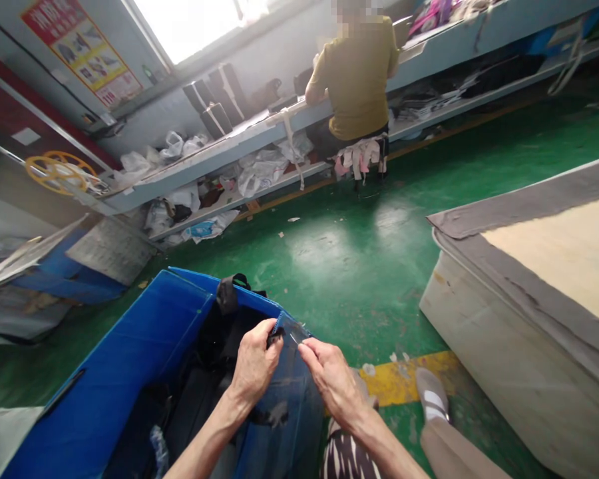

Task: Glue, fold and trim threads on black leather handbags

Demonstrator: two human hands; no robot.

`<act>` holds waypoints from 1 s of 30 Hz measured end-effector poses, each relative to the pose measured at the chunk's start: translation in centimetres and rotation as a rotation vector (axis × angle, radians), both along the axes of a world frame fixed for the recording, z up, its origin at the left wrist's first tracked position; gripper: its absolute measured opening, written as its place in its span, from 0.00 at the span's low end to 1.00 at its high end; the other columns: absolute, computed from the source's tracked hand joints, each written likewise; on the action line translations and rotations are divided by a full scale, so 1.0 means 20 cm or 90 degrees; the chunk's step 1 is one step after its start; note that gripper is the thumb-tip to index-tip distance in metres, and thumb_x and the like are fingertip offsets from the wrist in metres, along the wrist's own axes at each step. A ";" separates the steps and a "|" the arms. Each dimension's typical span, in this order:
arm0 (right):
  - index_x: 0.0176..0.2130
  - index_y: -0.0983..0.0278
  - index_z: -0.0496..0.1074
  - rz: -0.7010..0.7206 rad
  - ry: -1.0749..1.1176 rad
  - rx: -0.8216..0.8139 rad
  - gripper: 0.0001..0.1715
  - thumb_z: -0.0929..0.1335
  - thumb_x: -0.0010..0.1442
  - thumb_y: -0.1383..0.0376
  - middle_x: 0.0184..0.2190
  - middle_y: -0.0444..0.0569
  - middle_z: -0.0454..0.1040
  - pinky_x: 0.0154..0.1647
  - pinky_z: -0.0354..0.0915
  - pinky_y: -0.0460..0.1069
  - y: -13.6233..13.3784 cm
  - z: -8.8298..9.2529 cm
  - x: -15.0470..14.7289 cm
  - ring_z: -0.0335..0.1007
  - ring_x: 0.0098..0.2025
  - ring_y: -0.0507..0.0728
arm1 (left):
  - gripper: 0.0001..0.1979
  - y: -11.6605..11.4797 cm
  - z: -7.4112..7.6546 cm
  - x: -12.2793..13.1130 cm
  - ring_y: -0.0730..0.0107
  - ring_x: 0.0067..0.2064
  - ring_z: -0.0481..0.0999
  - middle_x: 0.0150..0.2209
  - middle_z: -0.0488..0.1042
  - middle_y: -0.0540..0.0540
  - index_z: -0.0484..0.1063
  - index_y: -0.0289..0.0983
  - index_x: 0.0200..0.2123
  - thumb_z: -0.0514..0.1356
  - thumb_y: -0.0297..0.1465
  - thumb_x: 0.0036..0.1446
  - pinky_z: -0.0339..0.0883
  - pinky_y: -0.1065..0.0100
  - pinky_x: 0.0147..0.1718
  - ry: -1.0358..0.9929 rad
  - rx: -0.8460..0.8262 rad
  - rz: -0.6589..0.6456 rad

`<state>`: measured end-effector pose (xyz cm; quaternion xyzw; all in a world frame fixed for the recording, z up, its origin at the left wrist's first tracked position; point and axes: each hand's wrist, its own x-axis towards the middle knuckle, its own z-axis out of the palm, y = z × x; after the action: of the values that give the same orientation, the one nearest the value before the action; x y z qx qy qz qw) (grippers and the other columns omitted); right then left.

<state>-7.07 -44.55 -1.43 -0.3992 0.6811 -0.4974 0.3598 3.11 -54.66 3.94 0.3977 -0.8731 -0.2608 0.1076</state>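
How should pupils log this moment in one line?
left hand: gripping at edge of blue bin | right hand: pinching beside it, object unclear | dark items: inside bin

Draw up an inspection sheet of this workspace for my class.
Surface: green floor with a yellow stripe.
Job's things: open-topped blue box holding dark items.
Clutter: plastic bags on the bench and its lower shelf; scraps on the floor.
Hands: left hand and right hand at the box's rim; exactly what they grip is unclear.
Cables: dark cable along the wall, upper left.
Surroundings: co-worker at the bench; poster on the wall.
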 end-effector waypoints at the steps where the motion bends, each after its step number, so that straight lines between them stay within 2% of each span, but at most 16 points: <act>1: 0.23 0.63 0.62 0.007 0.001 -0.011 0.21 0.55 0.62 0.57 0.20 0.42 0.63 0.27 0.52 0.46 -0.02 -0.01 -0.01 0.57 0.24 0.51 | 0.15 0.00 -0.01 0.00 0.69 0.33 0.72 0.34 0.75 0.46 0.72 0.34 0.41 0.50 0.29 0.53 0.63 0.72 0.33 0.011 0.012 0.005; 8: 0.20 0.64 0.57 0.037 -0.056 -0.027 0.22 0.56 0.62 0.58 0.18 0.39 0.54 0.24 0.48 0.45 -0.06 -0.05 -0.08 0.51 0.22 0.49 | 0.15 0.00 -0.02 0.02 0.68 0.32 0.71 0.30 0.74 0.48 0.72 0.35 0.43 0.53 0.32 0.54 0.64 0.73 0.30 0.062 0.121 0.055; 14: 0.20 0.64 0.58 0.053 -0.092 -0.041 0.20 0.58 0.60 0.59 0.18 0.39 0.55 0.24 0.48 0.45 -0.09 -0.06 -0.09 0.51 0.22 0.49 | 0.15 0.01 -0.03 0.00 0.69 0.30 0.70 0.29 0.74 0.48 0.73 0.35 0.39 0.55 0.37 0.54 0.64 0.74 0.28 0.062 0.117 0.113; 19: 0.20 0.63 0.57 0.068 -0.043 -0.010 0.21 0.57 0.61 0.60 0.18 0.39 0.56 0.24 0.48 0.45 -0.11 -0.04 -0.11 0.52 0.22 0.49 | 0.15 0.02 -0.03 -0.01 0.71 0.28 0.69 0.28 0.74 0.48 0.73 0.35 0.39 0.55 0.38 0.54 0.63 0.75 0.27 0.059 0.119 0.131; 24: 0.21 0.63 0.61 0.085 0.079 0.060 0.21 0.57 0.63 0.60 0.19 0.41 0.63 0.26 0.49 0.46 -0.11 0.00 -0.12 0.56 0.23 0.50 | 0.14 0.02 -0.04 -0.01 0.72 0.29 0.69 0.29 0.74 0.49 0.73 0.35 0.39 0.56 0.36 0.54 0.63 0.75 0.28 0.060 0.095 0.115; 30: 0.24 0.63 0.66 0.122 0.182 0.102 0.22 0.55 0.65 0.61 0.21 0.44 0.69 0.27 0.51 0.46 -0.11 0.02 -0.11 0.62 0.24 0.52 | 0.15 0.01 -0.06 0.00 0.71 0.28 0.70 0.29 0.75 0.49 0.73 0.35 0.40 0.56 0.37 0.54 0.63 0.75 0.27 0.066 0.109 0.138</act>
<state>-9.21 -46.70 -1.10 -0.4984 0.7217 -0.3433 0.3360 3.20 -54.49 2.72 0.4836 -0.7929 -0.3409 0.1458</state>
